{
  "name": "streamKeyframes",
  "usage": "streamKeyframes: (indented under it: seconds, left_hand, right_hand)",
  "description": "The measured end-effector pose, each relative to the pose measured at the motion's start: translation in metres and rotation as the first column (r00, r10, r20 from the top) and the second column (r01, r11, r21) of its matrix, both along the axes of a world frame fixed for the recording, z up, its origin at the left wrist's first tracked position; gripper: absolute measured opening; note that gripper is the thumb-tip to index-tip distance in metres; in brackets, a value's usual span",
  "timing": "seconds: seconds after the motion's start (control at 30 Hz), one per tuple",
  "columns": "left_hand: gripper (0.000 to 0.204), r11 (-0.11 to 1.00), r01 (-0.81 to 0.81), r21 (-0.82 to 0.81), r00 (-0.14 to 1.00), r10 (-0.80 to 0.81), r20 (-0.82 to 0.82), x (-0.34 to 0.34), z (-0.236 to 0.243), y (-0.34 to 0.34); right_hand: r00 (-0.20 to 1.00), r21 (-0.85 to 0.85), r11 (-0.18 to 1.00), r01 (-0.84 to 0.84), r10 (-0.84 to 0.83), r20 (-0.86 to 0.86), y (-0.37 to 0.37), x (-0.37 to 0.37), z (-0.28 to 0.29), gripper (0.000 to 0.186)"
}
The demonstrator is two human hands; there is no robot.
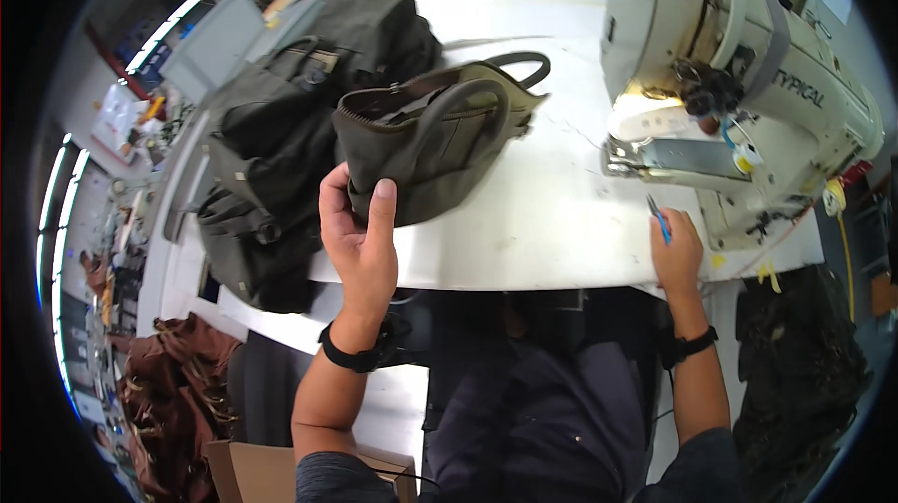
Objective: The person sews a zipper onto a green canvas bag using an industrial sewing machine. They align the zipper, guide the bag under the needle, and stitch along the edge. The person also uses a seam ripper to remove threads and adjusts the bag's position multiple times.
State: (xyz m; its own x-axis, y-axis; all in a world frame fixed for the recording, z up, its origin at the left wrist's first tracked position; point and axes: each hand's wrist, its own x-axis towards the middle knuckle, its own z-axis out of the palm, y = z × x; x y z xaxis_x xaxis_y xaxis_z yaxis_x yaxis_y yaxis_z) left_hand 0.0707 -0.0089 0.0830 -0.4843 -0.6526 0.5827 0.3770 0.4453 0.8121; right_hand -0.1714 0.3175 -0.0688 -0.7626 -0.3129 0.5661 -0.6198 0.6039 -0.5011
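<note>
My left hand [360, 237] grips the near corner of a dark olive canvas bag [435, 138] that lies on its side on the white sewing table [543, 222], its handles pointing away. The thumb presses on the bag's bottom edge. My right hand [675, 251] rests on the table's front edge by the sewing machine [748, 82] and holds a small blue-handled snipping tool [659, 220] between its fingers. The zip opening of the bag faces left.
A pile of more dark olive bags [281, 157] lies at the table's left end. Brown bags [173, 391] heap on the floor at lower left beside a cardboard box [262, 470]. Dark fabric [804, 381] hangs at the right.
</note>
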Motion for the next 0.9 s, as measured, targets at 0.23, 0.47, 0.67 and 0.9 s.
streamKeyframes:
  seconds: [0.23, 0.47, 0.67, 0.9]
  left_hand:
    - [0.02, 0.953, -0.04, 0.301, 0.999, 0.04, 0.006, 0.051, -0.033, -0.04]
    - [0.039, 0.882, -0.031, 0.47, 0.995, -0.02, 0.103, 0.082, -0.043, -0.058]
    - [0.042, 0.973, -0.176, 0.152, 0.951, 0.128, 0.281, 0.095, -0.047, -0.043]
    - [0.053, 0.986, -0.022, -0.167, 0.949, 0.073, 0.308, 0.106, -0.029, -0.048]
  right_hand:
    - [1.0, -0.022, 1.0, -0.002, 0.002, -0.002, -0.008, 0.003, 0.003, 0.013]
    - [0.999, -0.042, 0.999, 0.005, -0.007, -0.038, -0.008, 0.0, 0.005, 0.013]
    - [1.0, -0.052, 0.999, 0.008, -0.008, -0.001, -0.006, 0.003, 0.003, 0.012]
    - [1.0, -0.062, 0.998, 0.001, 0.0, 0.008, -0.005, 0.006, 0.007, 0.011]
